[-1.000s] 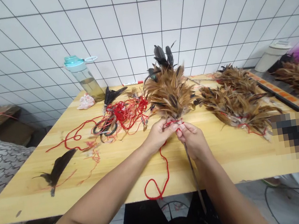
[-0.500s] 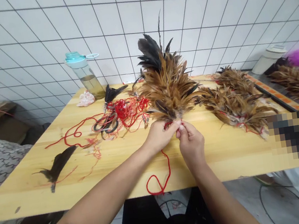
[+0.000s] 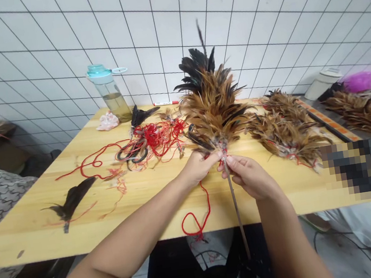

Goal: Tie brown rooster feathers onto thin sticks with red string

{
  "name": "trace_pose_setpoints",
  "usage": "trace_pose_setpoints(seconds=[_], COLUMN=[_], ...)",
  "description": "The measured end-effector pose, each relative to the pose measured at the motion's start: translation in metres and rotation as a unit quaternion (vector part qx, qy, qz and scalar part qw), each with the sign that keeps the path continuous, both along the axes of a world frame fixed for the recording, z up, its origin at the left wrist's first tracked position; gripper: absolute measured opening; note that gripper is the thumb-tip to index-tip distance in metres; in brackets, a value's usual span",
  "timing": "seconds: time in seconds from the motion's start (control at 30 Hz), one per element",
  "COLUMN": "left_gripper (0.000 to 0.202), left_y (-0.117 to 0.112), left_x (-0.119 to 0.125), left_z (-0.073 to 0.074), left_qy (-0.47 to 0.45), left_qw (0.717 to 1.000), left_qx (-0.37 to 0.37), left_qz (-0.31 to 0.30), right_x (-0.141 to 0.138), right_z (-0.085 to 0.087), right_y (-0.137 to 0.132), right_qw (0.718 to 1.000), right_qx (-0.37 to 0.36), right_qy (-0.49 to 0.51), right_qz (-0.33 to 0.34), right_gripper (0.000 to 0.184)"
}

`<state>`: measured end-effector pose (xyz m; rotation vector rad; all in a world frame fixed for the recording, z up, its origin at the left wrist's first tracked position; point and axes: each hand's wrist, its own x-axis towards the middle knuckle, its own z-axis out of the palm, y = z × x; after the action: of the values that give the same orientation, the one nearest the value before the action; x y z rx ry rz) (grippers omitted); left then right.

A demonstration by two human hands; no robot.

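Note:
A feather duster (image 3: 214,111) with brown and black feathers stands up in front of me, its thin stick (image 3: 237,210) slanting down past the table edge. My left hand (image 3: 203,165) is closed around the base of the feathers. On the other side, my right hand (image 3: 248,171) pinches the top of the stick with thumb and forefinger, its other fingers loosely curled. Red cord is wound at this joint, partly covered by the fingers. From under my left hand a red cord (image 3: 208,200) runs down and loops at the table's front edge.
Left of the duster lie tangled red cord (image 3: 154,139), black-handled scissors (image 3: 134,153) and a dark feather (image 3: 75,197). A water bottle (image 3: 111,94) and a marker (image 3: 165,103) are at the back. Feather bundles (image 3: 285,133) lie on the right, near a blurred-out patch (image 3: 356,171).
My right hand has shifted slightly right and its fingers have loosened from a tight curl. The stick below the feathers now shows. The view has shifted a little.

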<state>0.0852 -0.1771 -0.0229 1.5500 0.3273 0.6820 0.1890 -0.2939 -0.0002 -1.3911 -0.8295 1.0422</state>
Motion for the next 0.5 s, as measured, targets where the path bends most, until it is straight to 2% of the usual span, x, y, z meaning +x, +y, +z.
trace_pose_setpoints(seconds=[0.1, 0.2, 0.27, 0.5], left_gripper=[0.028, 0.030, 0.032, 0.031], left_y=[-0.004, -0.008, -0.008, -0.006], left_x=[-0.002, -0.003, -0.002, -0.004], left_z=[0.002, 0.001, 0.001, 0.003], left_qy=[0.014, 0.032, 0.042, 0.058], left_qw=[0.999, 0.998, 0.998, 0.995], left_qx=[0.026, 0.037, 0.036, 0.064], left_qz=[-0.038, -0.031, -0.019, -0.041], right_x=[0.003, 0.002, 0.001, 0.002], right_z=[0.001, -0.001, -0.002, -0.010], right_y=[-0.006, -0.009, -0.009, -0.007], right_qw=[0.998, 0.997, 0.998, 0.998], right_qx=[-0.001, -0.007, -0.011, -0.014], right_qy=[0.062, 0.071, 0.058, -0.060], right_qz=[0.025, 0.014, 0.003, 0.002], right_gripper=[0.044, 0.044, 0.046, 0.045])
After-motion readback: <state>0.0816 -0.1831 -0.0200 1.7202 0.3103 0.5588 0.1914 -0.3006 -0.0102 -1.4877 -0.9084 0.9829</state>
